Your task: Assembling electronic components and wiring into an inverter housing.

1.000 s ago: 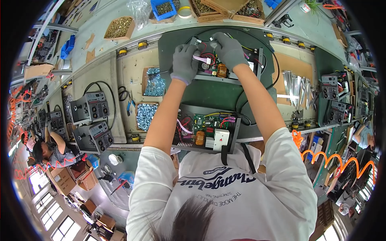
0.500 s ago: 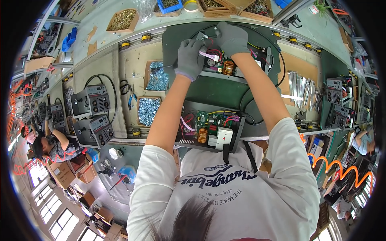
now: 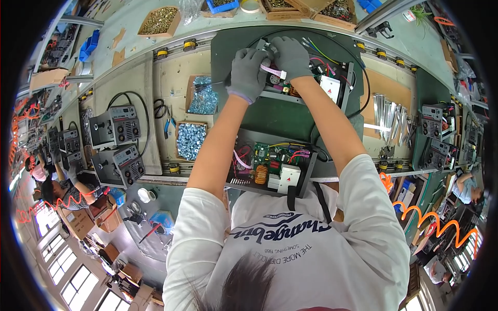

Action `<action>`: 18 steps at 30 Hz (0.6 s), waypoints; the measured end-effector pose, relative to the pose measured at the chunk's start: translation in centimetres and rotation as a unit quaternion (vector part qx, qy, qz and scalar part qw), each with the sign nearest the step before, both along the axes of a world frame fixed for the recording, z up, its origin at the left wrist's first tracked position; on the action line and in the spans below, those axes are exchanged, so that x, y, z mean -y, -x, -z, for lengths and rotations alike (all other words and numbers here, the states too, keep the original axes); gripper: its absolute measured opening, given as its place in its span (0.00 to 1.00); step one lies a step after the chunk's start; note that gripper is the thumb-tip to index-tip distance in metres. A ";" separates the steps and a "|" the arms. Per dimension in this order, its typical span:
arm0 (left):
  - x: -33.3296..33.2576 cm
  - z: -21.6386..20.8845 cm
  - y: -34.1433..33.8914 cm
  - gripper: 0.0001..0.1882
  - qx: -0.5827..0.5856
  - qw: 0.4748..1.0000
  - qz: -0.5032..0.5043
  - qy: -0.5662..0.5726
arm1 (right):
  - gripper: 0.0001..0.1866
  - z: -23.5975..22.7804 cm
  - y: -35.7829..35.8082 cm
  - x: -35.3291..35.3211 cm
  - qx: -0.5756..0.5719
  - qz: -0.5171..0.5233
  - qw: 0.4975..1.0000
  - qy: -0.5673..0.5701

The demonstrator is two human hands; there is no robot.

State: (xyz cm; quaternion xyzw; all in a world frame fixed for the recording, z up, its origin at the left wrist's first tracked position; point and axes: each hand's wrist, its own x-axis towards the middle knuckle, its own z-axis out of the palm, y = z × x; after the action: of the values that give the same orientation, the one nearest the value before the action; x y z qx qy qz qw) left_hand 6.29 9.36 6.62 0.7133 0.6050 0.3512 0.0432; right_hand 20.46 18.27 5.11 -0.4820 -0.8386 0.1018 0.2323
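Both hands wear grey gloves and meet at the left end of the far open metal chassis (image 3: 285,97). My left hand (image 3: 247,73) is closed, its fingers curled at the chassis's left end. Beside it my right hand (image 3: 291,56) is also closed, its fingertips by a small dark and metallic part (image 3: 265,46). What either hand grips is hidden by the gloves. A white connector (image 3: 282,74) on pale purple wires sticks out between the hands. A white-covered block (image 3: 330,87) and coloured wires show in the chassis right of my right wrist.
A second open chassis with a green circuit board (image 3: 270,153) lies close to my body. Boxes of blue-tinted small hardware (image 3: 191,140), pliers (image 3: 169,124) and scissors (image 3: 160,109) are to the left, beyond them finished-looking units (image 3: 120,165). Metal strips (image 3: 388,116) lie right. A black cable (image 3: 367,85) loops nearby.
My right hand has moved left and slightly nearer, in beside my left hand, uncovering loose wire ends behind it. My left hand has hardly moved.
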 end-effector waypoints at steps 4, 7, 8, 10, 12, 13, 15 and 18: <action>0.1 0.1 0.0 0.10 0.002 1.000 -0.005 -0.008 | 0.11 -0.1 -0.2 -0.1 0.034 -0.040 0.997 -0.048; -0.1 -0.1 -0.2 0.10 0.004 1.000 -0.001 -0.007 | 0.11 0.6 -0.1 0.0 0.001 -0.004 0.999 -0.048; 0.1 -0.1 -0.1 0.10 0.005 1.000 -0.001 -0.008 | 0.11 0.4 0.0 0.1 0.001 -0.006 0.999 -0.048; 0.0 0.0 0.0 0.10 -0.004 1.000 -0.008 -0.002 | 0.11 0.1 0.2 0.2 0.021 -0.001 0.999 -0.025; 0.0 0.1 0.0 0.10 -0.013 1.000 -0.012 0.004 | 0.11 -0.1 0.3 0.1 0.037 -0.019 0.998 -0.041; 0.1 0.1 0.0 0.10 -0.009 1.000 -0.010 0.003 | 0.10 -0.2 0.4 0.1 0.053 -0.035 0.996 -0.058; 0.0 0.1 -0.1 0.10 -0.004 1.000 -0.007 0.002 | 0.13 -0.2 0.1 -0.7 0.077 -0.041 0.995 -0.052; 0.0 0.2 -0.1 0.11 -0.009 1.000 -0.005 0.007 | 0.19 -2.0 -0.2 -1.2 0.054 -0.075 0.995 -0.040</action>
State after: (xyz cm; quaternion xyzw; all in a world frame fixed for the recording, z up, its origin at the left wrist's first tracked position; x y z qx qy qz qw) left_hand 6.37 9.35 6.38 0.7136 0.6110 0.3404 0.0408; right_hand 20.69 19.51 7.15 -0.4130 -0.8871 0.0595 0.1974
